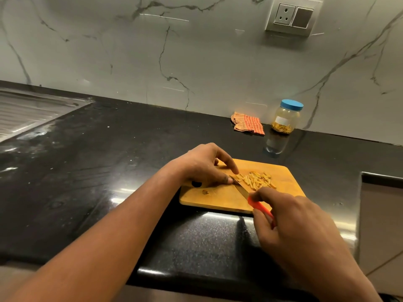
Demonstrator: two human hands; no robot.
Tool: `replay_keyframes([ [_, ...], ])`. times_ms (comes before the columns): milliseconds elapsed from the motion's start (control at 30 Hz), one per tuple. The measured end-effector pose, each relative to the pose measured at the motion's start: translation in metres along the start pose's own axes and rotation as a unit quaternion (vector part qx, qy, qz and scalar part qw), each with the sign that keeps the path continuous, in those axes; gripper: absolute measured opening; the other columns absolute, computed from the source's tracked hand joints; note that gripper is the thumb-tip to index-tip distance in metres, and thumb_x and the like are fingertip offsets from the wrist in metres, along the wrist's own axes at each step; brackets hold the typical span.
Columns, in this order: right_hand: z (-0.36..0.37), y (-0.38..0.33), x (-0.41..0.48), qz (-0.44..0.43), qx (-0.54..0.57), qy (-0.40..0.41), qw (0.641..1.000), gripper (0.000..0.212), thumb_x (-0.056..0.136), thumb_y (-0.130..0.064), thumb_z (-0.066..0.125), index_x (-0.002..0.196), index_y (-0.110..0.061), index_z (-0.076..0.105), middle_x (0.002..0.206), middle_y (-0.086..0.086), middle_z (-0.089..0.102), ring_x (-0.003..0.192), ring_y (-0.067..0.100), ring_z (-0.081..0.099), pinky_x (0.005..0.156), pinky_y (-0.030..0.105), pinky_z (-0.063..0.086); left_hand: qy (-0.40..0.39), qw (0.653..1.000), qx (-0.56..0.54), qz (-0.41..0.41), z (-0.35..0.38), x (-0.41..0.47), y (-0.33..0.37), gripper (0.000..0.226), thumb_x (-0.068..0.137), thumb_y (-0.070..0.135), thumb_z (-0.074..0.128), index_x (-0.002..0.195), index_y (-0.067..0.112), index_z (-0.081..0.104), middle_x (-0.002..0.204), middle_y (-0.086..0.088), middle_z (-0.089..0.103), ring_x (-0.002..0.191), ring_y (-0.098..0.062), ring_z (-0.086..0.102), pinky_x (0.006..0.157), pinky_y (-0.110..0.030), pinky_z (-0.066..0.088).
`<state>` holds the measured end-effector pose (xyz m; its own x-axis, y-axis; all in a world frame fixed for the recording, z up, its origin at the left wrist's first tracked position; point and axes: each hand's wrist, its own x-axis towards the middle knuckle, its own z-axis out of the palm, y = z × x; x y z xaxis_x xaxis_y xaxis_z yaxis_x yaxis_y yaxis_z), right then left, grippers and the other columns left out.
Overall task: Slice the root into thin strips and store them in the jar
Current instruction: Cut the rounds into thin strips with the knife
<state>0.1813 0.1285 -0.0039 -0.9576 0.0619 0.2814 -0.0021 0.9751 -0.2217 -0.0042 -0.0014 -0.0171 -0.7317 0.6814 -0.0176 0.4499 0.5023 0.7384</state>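
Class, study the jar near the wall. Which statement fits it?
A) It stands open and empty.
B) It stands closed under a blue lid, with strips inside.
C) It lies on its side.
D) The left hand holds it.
B: the jar stands upright, its blue lid on, yellow strips at its bottom.
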Motion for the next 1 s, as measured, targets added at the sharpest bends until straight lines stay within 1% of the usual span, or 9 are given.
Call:
replay_keyframes([
  [100,0.001,-0.001,0.0,0.003,0.004,-0.003,1.0,0.026,0.091,-0.047,0.045,0.115,-0.039,0.05,0.073,-0.011,0.057,0.062,0.007,0.054,0.061,0.027,0.053,0.002,1.0,-0.019,-0.012,-0.001,0.003,-0.001,0.016,0.08,0.022,0.08,0.09,0.033,0.077,0.122,0.011,0.062,0.122,-0.015,0.051,0.099,-0.035,0.043],
  [200,-0.003,0.001,-0.002,0.001,-0.001,-0.005,1.0,0.026,0.09,-0.047,0.044,0.114,-0.039,0.049,0.076,-0.011,0.057,0.064,0.008,0.053,0.061,0.027,0.052,0.007,0.999,-0.032,-0.038,-0.001,0.005,0.002,0.016,0.077,0.017,0.082,0.084,0.03,0.077,0.116,0.006,0.066,0.118,-0.016,0.055,0.102,-0.039,0.046],
  [300,-0.012,0.002,-0.005,-0.002,-0.009,-0.017,1.0,0.025,0.09,-0.047,0.044,0.114,-0.041,0.049,0.076,-0.013,0.057,0.064,0.005,0.052,0.056,0.019,0.047,-0.002,0.996,-0.047,-0.075,-0.001,0.006,0.009,0.017,0.077,0.01,0.081,0.085,0.024,0.078,0.111,0.003,0.069,0.108,-0.014,0.059,0.09,-0.032,0.052],
  [367,-0.017,0.001,-0.006,-0.007,-0.007,-0.032,0.999,0.026,0.091,-0.047,0.044,0.117,-0.043,0.049,0.077,-0.013,0.057,0.065,0.004,0.053,0.056,0.017,0.047,-0.011,0.994,-0.052,-0.099,-0.003,0.008,0.012,0.017,0.077,0.008,0.081,0.089,0.019,0.078,0.109,0.003,0.069,0.103,-0.013,0.06,0.078,-0.025,0.051],
  [433,-0.021,0.003,-0.005,-0.008,-0.019,-0.038,0.999,0.027,0.091,-0.048,0.044,0.118,-0.044,0.049,0.073,-0.015,0.054,0.062,0.004,0.051,0.054,0.016,0.044,-0.01,0.991,-0.063,-0.116,-0.004,0.009,0.014,0.018,0.076,0.007,0.081,0.091,0.016,0.079,0.109,0.003,0.07,0.104,-0.013,0.06,0.075,-0.024,0.049],
  [533,-0.027,0.003,-0.005,-0.005,-0.036,-0.038,0.999,0.028,0.089,-0.051,0.042,0.117,-0.047,0.048,0.069,-0.015,0.052,0.059,0.004,0.05,0.053,0.019,0.045,-0.006,0.989,-0.075,-0.125,-0.004,0.01,0.014,0.015,0.075,0.006,0.081,0.087,0.015,0.078,0.107,0.003,0.071,0.105,-0.013,0.06,0.076,-0.025,0.049],
  [633,-0.024,-0.001,-0.003,-0.001,-0.039,-0.029,0.999,0.029,0.089,-0.051,0.041,0.117,-0.045,0.048,0.075,-0.014,0.056,0.062,0.005,0.052,0.059,0.024,0.052,-0.006,0.989,-0.078,-0.127,-0.004,0.01,0.014,0.014,0.075,0.006,0.081,0.086,0.014,0.077,0.106,0.002,0.071,0.105,-0.013,0.06,0.076,-0.025,0.049],
  [833,-0.006,-0.008,0.005,-0.027,-0.073,-0.009,0.997,0.026,0.093,-0.043,0.039,0.117,-0.037,0.047,0.081,-0.008,0.059,0.066,0.009,0.054,0.059,0.027,0.052,-0.008,0.989,-0.077,-0.128,-0.003,0.009,0.015,0.016,0.075,0.005,0.081,0.09,0.011,0.078,0.107,0.002,0.07,0.102,-0.012,0.059,0.08,-0.029,0.046],
  [1000,-0.015,0.003,-0.011,-0.027,-0.039,-0.024,0.999,0.029,0.085,-0.05,0.043,0.111,-0.041,0.052,0.066,-0.006,0.06,0.055,0.009,0.054,0.051,0.032,0.051,-0.009,0.989,-0.076,-0.123,-0.005,0.009,0.012,0.019,0.074,0.007,0.082,0.09,0.016,0.077,0.111,0.003,0.069,0.105,-0.014,0.058,0.093,-0.036,0.049],
])
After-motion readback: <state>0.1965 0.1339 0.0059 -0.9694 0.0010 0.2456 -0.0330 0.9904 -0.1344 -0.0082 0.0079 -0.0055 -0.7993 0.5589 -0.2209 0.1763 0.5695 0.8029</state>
